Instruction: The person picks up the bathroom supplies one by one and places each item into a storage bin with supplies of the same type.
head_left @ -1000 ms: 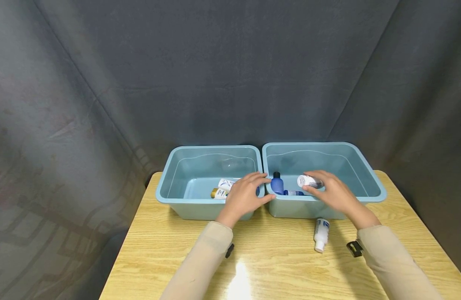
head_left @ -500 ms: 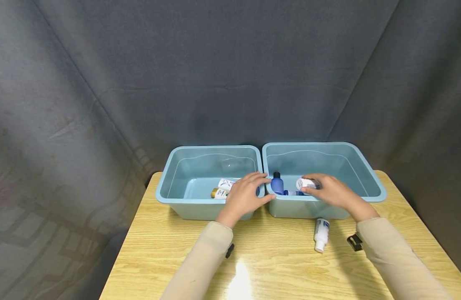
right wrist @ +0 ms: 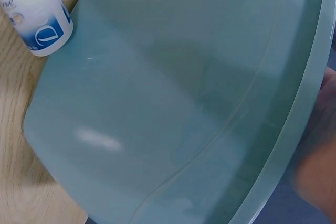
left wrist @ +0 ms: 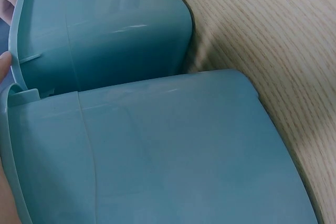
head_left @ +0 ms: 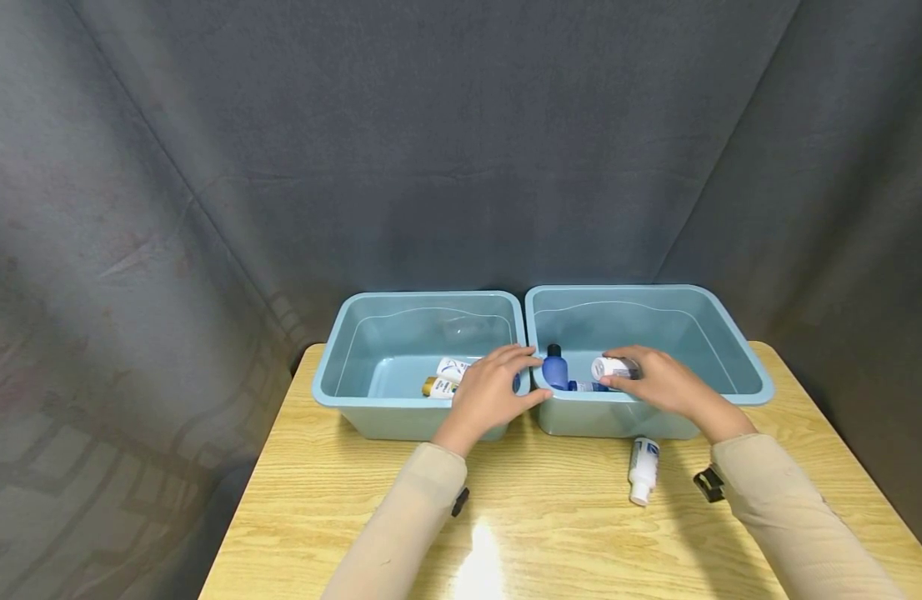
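Note:
My right hand [head_left: 667,383] reaches over the front rim of the right blue bin [head_left: 603,418] and grips a small white-capped bottle [head_left: 609,367] lying sideways, its far end hidden by the fingers. Beside it in that bin are a blue bottle [head_left: 555,372] with a black cap and a small blue item with a label [head_left: 583,387]. My left hand [head_left: 491,393] rests over the adjoining rims of both bins, fingers spread and thumb at the right bin's front edge. In the left wrist view, a fingertip [left wrist: 4,65] touches a rim.
Inside the left blue bin [head_left: 401,423] lie a white container [head_left: 451,369] and a gold-capped bottle [head_left: 440,387], partly behind my left hand. A white bottle [head_left: 643,471] lies on the wooden table [head_left: 566,517] before the right bin. A dark curtain [head_left: 461,167] hangs behind.
The right hand has lowered slightly into the right bin with the white-capped bottle, then stayed nearly still. The left hand has not moved.

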`<state>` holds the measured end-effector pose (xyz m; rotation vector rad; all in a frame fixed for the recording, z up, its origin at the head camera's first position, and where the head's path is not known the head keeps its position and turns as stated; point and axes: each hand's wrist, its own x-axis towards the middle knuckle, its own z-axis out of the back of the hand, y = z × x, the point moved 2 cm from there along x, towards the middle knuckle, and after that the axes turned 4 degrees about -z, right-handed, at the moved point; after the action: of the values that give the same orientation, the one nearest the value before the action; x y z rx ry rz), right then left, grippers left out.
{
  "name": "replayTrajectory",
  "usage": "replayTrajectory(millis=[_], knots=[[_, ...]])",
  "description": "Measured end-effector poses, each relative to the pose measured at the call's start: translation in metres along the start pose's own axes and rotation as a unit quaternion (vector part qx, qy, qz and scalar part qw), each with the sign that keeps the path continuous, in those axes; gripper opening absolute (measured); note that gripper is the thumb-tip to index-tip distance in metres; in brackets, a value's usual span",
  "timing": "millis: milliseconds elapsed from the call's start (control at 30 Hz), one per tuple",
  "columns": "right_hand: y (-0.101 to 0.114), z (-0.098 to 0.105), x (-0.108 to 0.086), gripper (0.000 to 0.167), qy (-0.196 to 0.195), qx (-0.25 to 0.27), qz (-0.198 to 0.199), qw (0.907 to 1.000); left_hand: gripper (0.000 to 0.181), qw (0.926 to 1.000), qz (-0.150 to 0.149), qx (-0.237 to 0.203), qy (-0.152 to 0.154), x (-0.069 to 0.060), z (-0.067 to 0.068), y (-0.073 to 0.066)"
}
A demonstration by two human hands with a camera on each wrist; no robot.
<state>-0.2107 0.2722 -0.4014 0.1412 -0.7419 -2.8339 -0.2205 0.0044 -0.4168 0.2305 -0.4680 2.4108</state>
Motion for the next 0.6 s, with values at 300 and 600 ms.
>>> replayTrajectory(millis=[300, 600], knots=[[0.0008, 0.002, -0.0008, 0.06, -0.004, 0.0, 0.002, 1.0, 0.056, 1.0, 0.002, 0.002, 0.004, 0.0012, 0.0001, 0.0], [0.0024, 0.0063, -0.0027, 0.053, -0.019, -0.009, 0.004, 0.9998, 0.056, 1.0, 0.0, -0.001, 0.002, 0.001, 0.0009, -0.0006]])
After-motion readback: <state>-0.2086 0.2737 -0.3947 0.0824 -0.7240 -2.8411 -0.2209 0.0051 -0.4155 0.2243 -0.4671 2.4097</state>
